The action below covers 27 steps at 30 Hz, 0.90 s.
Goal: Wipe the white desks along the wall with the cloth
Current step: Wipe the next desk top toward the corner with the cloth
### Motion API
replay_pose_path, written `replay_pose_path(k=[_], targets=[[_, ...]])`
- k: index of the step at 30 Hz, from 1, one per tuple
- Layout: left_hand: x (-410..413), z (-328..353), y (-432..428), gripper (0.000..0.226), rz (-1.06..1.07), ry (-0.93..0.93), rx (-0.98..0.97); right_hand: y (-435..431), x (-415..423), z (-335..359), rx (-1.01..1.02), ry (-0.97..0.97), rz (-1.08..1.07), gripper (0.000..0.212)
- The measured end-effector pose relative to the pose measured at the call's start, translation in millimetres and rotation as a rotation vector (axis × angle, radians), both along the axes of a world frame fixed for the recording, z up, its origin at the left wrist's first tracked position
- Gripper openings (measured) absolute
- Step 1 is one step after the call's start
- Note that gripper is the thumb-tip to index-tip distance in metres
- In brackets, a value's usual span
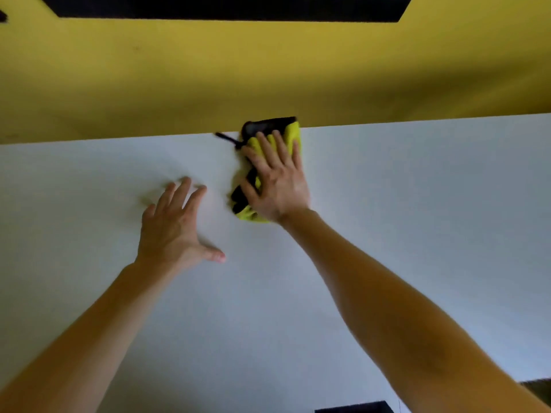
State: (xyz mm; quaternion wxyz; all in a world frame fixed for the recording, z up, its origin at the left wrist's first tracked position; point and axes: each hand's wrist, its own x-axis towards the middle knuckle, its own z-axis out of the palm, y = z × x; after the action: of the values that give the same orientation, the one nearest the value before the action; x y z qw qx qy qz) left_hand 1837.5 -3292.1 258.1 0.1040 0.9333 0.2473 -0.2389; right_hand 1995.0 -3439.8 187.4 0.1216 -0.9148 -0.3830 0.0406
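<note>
While I lean over one white desk (387, 210), its top fills the lower part of the head view and meets a yellow wall (268, 70) along its far edge. A dark panel (226, 7) sits on that wall at the top of the view. Both my bare forearms reach forward across the desk.

My left hand (173, 228) lies flat on the bare desktop with its fingers straight and spread wide and the thumb stuck out to the side; it holds nothing. My right hand (277, 183), just beside it and farther forward, presses palm-down on one yellow-and-black cloth (290, 134), fingers straight and slightly fanned over it.

That cloth lies bunched on the desk at its far edge, its top end touching the wall, with folds showing past my fingertips and beside my wrist. One thin black strip (226, 138) pokes out from the cloth's left side along the desk's back edge; whether it belongs to the cloth I cannot tell.
</note>
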Motion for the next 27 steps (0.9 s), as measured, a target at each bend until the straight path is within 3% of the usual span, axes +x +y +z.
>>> replay_pose_path(k=[2,4,10,13,15,18,20,22,24,27], targets=[[2.5,0.8,-3.0,0.154,0.024,-0.008,0.007,22.6,-13.9,0.3,0.002,0.017,0.202,0.07],[3.2,0.2,-3.8,0.154,0.02,0.005,0.015,-5.6,8.2,-6.7,0.064,0.016,0.236,0.068],[1.3,-3.9,-0.9,0.155,-0.001,-0.006,0.024,-201.8,94.0,-5.5,-0.008,-0.011,-0.379,0.071],[0.4,-1.8,2.1,0.153,0.003,-0.013,0.02,-182.2,60.1,-9.6,0.019,0.002,-0.542,0.074],[-4.5,2.6,8.6,0.149,-0.041,-0.001,-0.011,-113.8,-3.0,-10.8,0.112,0.008,-0.41,0.076],[-21.1,15.0,24.6,0.133,-0.044,-0.002,-0.116,-8.7,-117.9,1.7,0.055,0.074,0.005,0.073],[-40.8,23.4,32.6,0.122,0.009,-0.018,-0.09,8.0,-146.4,11.8,0.045,0.115,0.184,0.07],[-58.9,26.9,32.2,0.113,0.057,-0.04,-0.059,-32.2,-125.3,7.0,0.064,0.074,0.231,0.069],[-65.5,24.6,20.2,0.104,0.074,-0.072,-0.081,-109.8,-82.2,1.6,0.055,0.055,0.08,0.071],[-66.5,11.2,-5.7,0.1,0.004,-0.108,-0.119,-250.1,-20.0,3.2,-0.009,0.059,-0.319,0.081]])
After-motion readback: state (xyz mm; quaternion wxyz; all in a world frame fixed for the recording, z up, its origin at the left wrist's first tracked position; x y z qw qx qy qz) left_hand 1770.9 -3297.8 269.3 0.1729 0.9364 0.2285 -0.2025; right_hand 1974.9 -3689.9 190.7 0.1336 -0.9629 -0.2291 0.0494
